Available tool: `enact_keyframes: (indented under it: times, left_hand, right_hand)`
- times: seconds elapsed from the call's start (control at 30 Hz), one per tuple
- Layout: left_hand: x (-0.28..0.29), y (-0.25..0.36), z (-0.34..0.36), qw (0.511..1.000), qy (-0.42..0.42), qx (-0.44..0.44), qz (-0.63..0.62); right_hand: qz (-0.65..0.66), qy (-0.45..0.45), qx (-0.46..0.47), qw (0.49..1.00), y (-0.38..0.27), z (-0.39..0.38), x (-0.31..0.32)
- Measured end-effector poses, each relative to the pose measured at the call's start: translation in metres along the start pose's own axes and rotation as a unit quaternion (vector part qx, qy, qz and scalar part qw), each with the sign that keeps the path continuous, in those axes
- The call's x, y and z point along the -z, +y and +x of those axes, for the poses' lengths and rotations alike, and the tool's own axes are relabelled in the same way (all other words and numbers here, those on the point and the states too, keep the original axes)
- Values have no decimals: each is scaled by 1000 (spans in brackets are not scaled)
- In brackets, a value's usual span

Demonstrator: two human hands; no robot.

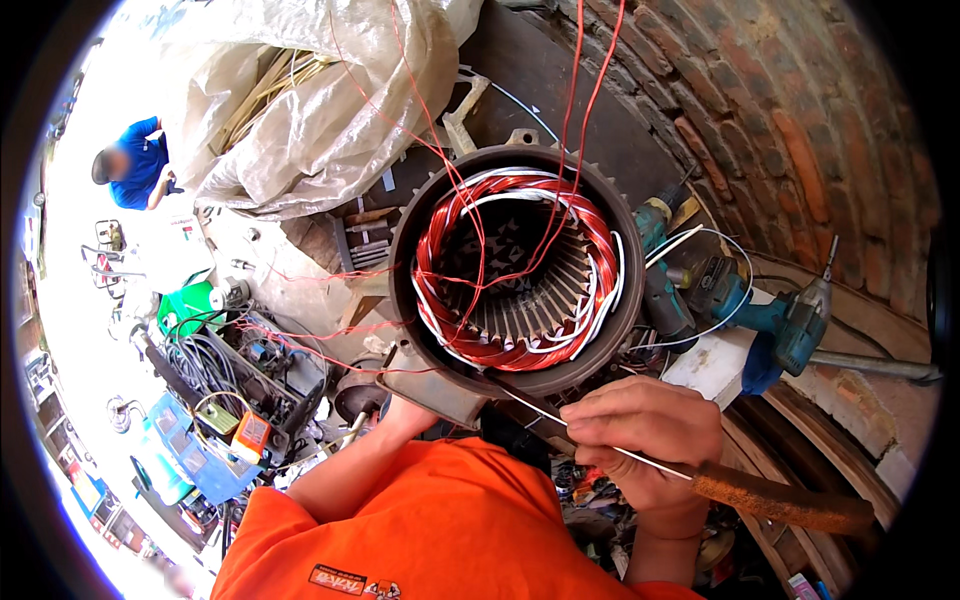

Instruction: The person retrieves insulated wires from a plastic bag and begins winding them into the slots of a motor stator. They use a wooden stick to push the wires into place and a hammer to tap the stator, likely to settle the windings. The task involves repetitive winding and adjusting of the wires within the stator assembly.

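Note:
A round motor housing (400, 262) stands before me, its stator windings (432, 318) of red enamelled wire ringing the slotted core inside. White sleeving (619, 262) and white cord run along the coils, and several long red leads rise out of the opening. My right hand (650, 435), at the near right of the housing, is closed around the thin pale shaft of a long tool with a rough brown handle (785, 497). The shaft's far end reaches the housing's near rim. My left hand (405, 418) is beside the housing's near left foot, its fingers hidden.
Cordless drills (800, 325) lie right of the housing, below a brick wall (780, 130). Crumpled plastic sheeting (340, 130) covers something at the far left. A cluttered tool crate with cables (205, 355) stands to the left. Farther left is a person in blue (138, 165).

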State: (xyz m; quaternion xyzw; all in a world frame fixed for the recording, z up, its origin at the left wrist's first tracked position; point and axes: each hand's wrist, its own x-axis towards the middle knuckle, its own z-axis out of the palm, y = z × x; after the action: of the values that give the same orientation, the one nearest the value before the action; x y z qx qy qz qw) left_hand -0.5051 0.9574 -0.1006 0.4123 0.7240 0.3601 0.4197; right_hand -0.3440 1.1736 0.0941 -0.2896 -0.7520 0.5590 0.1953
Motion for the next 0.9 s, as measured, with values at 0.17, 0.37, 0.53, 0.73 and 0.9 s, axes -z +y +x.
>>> enact_keyframes:
  times: [0.17,0.37,0.53,0.73,0.9]
  left_hand:
    - [8,6,2,998,-32,48,-31]
    - [-3,6,2,998,-46,31,19]
    - [-20,-12,2,997,18,40,-67]
    - [-5,15,12,991,67,22,-113]
    - [-1,17,5,992,70,22,-106]
  right_hand:
    - [-27,-26,6,999,-12,13,-2]
    - [-81,-84,27,993,-16,27,-17]
    - [-201,-140,58,968,-32,53,-31]
    - [-268,-286,57,918,-40,90,-61]
    - [-303,-421,63,852,-41,126,-89]
